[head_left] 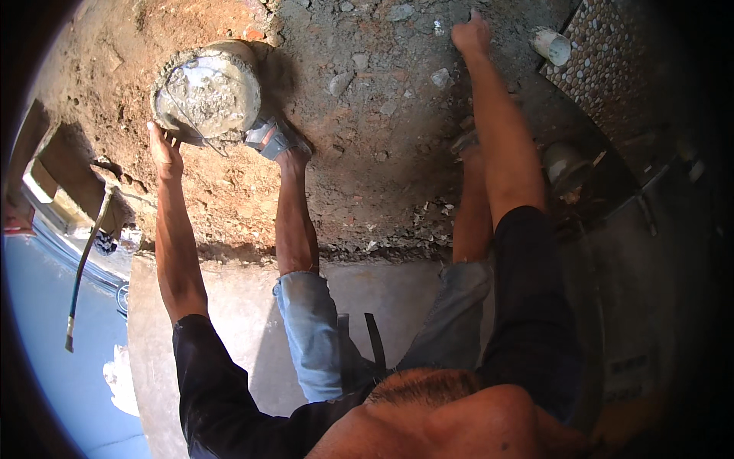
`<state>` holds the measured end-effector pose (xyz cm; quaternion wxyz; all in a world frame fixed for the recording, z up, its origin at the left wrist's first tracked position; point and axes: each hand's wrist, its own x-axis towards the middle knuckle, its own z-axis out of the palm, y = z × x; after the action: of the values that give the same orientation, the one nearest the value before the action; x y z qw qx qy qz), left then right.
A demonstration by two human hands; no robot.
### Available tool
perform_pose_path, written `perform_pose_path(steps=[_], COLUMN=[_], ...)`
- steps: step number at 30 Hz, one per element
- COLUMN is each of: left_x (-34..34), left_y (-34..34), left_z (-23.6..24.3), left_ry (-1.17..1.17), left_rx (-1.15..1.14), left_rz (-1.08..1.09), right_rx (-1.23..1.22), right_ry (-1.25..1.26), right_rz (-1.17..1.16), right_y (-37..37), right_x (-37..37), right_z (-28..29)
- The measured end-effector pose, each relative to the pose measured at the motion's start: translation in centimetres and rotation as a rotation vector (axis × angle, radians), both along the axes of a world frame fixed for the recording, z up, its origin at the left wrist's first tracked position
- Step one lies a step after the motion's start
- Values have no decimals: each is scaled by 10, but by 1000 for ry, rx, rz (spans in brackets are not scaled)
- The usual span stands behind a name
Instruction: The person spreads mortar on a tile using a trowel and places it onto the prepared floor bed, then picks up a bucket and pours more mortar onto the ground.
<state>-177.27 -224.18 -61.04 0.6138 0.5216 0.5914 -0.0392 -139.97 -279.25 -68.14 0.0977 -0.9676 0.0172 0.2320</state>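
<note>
My left hand (165, 155) is at the near left rim of a round bucket (246, 57). Its thumb lies along the rim, and the other fingers are partly hidden against the bucket's side. Wet grey mortar (210, 96) fills the bucket's mouth, which tips toward me, and a thin wire handle (180, 113) crosses it. Far out to the right, my right hand (472, 36) is closed low over the rough ground. Whatever its fingers hold, if anything, is hidden. A small whitish bit (438, 28) lies just left of it.
My sandaled foot (279, 139) is close beside the bucket. Stones (341, 83) dot the soil. A pale cylindrical container (550, 46) lies by a pebble-patterned panel (600, 46) at far right. Another bucket (564, 164) sits in shadow. A hose-like rod (84, 264) hangs at left.
</note>
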Motion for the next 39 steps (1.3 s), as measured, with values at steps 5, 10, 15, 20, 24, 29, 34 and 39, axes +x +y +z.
perform_pose_path(steps=[5,10,15,20,24,29,34,39], left_x=[-11,4,1,11,-4,20,15,66], left_y=[-1,6,3,13,32,-27,-87,-154], left_z=[26,21,30,25,29,68,113,141], left_ry=[84,70,92,151,99,100,49,221], left_rx=[80,34,1,28,-261,-233,-334,-354], left_rz=[47,-16,7,107,90,216,285,64], right_rx=[348,128,992,1203,1303,997,1040,972], right_ry=[211,68,718,933,706,152,537,422], right_rz=[130,253,143,-222,-195,423,2,30], right_y=[109,137,259,350,369,330,275,200], right_x=[-79,-86,-161,-252,-252,-244,-200,-187], right_z=[39,60,176,205,242,228,292,330])
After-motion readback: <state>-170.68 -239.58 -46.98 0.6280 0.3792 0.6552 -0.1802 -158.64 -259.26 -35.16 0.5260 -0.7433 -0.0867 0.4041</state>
